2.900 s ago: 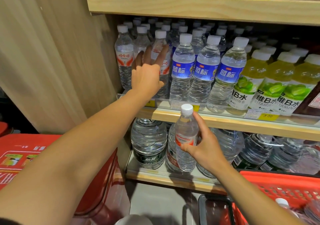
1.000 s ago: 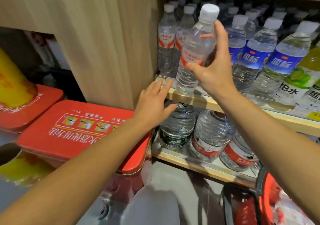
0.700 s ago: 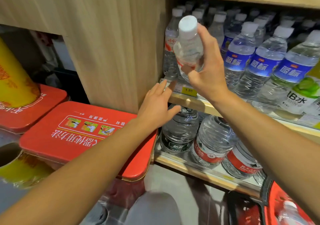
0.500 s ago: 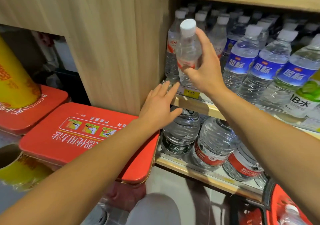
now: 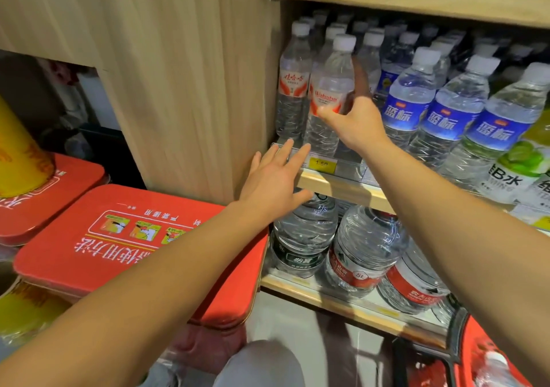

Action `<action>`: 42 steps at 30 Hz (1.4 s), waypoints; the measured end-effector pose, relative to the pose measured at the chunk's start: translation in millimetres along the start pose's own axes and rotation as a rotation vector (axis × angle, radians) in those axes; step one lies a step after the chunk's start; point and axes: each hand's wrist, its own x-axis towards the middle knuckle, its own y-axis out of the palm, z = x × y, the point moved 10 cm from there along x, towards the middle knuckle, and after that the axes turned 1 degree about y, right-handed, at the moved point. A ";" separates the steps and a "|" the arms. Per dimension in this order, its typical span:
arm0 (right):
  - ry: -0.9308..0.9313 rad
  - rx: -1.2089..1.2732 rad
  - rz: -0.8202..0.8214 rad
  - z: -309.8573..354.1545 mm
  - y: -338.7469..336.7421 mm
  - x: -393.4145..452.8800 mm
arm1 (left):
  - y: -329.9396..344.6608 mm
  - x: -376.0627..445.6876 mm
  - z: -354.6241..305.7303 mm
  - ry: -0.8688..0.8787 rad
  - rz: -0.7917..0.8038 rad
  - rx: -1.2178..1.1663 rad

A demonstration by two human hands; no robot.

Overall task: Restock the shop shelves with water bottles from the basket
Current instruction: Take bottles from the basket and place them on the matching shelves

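**Seating a bottle at the front of its shelf row**

The right hand [image 5: 355, 124] wraps thumb and fingers around the red-labelled water bottle [image 5: 329, 95], holding it upright on the middle shelf [image 5: 342, 187], just beside a matching bottle against the wooden side panel [image 5: 184, 74]; the mid-body grip probably keeps the tall, narrow bottle from tipping. The left hand [image 5: 275, 184] lies flat, fingers straight, against the shelf's front edge, likely for balance. The bottle is clear, ribbed, thin-walled plastic with a white screw cap. Blue-labelled bottles [image 5: 446, 118] stand to the right, broad jugs [image 5: 366, 246] below. The red basket [image 5: 482, 357], holding another bottle, shows at lower right.
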 end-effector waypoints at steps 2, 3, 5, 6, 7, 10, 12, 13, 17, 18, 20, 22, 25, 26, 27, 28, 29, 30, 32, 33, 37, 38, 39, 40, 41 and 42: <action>0.020 -0.068 -0.079 -2.2 -8.9 -4.7 | -1.6 2.5 -0.8 0.003 -0.004 0.002; 0.016 -0.122 -0.126 -1.0 -13.6 -7.7 | -2.6 3.7 -1.2 0.006 -0.009 -0.005; -0.029 -0.210 -0.159 3.9 -14.0 -14.0 | -2.6 4.6 -3.3 0.013 -0.019 -0.018; -0.053 -0.249 -0.142 5.1 -9.2 -15.5 | -1.5 4.6 -4.1 0.015 -0.021 -0.023; -0.063 -0.281 -0.119 4.3 -4.3 -16.3 | -0.2 4.1 -4.7 0.016 -0.022 -0.030; -0.048 -0.254 -0.088 0.0 2.6 -14.1 | 6.1 1.2 -2.2 0.014 -0.024 -0.047; -0.035 -0.202 -0.066 0.9 6.8 -11.1 | 9.5 -1.7 2.1 0.016 -0.014 -0.042; -0.033 -0.186 -0.056 2.2 9.6 -9.4 | 10.9 -3.3 4.2 0.020 -0.011 -0.038; -0.052 -0.167 -0.014 14.1 27.5 -5.7 | 11.8 -10.7 8.1 0.072 -0.028 -0.032; -0.063 -0.163 -0.007 17.8 32.4 -5.0 | 11.9 -11.6 8.5 0.078 -0.025 -0.038; -0.083 -0.151 0.003 23.7 42.9 -2.6 | 11.4 -12.2 9.7 0.075 -0.030 -0.051; -0.098 -0.148 0.012 27.5 52.9 0.2 | 10.2 -11.6 9.6 0.076 -0.043 -0.051; -0.114 -0.154 0.023 32.1 64.0 2.9 | 11.5 -11.1 11.7 0.074 -0.039 -0.062; -0.116 -0.162 0.015 33.0 65.2 3.5 | 11.4 -10.8 12.4 0.078 -0.045 -0.063; -0.111 -0.175 0.012 32.6 66.1 3.9 | 11.6 -10.7 12.4 0.084 -0.049 -0.062; -0.112 -0.192 0.011 32.8 66.5 3.5 | 11.8 -10.9 12.2 0.087 -0.049 -0.061; -0.118 -0.210 0.014 33.4 67.2 3.8 | 11.7 -10.7 12.4 0.084 -0.046 -0.062; -0.127 -0.222 0.017 34.4 67.0 3.3 | 10.9 -10.7 12.3 0.078 -0.042 -0.065; -0.131 -0.221 0.024 35.9 62.7 -0.5 | 7.1 -11.6 10.9 0.066 -0.042 -0.068; -0.133 -0.216 0.028 36.6 58.7 -3.9 | 5.0 -12.2 10.0 0.061 -0.046 -0.068; -0.164 -0.155 0.088 34.7 34.5 -32.4 | -3.5 -19.4 -1.1 0.043 -0.034 -0.063; -0.165 -0.142 0.101 31.4 26.6 -42.5 | -5.1 -22.6 -5.8 0.041 -0.028 -0.064; -0.164 -0.138 0.108 26.7 17.9 -53.5 | -6.9 -26.8 -11.6 0.034 -0.024 -0.068; -0.160 -0.141 0.111 20.6 8.4 -65.1 | -8.6 -31.6 -18.1 0.026 -0.024 -0.076; -0.155 -0.153 0.118 13.0 -0.7 -77.4 | -8.7 -36.9 -25.0 0.017 -0.019 -0.086; -0.149 -0.170 0.129 4.8 -10.4 -91.0 | -9.5 -43.2 -34.7 0.015 -0.015 -0.094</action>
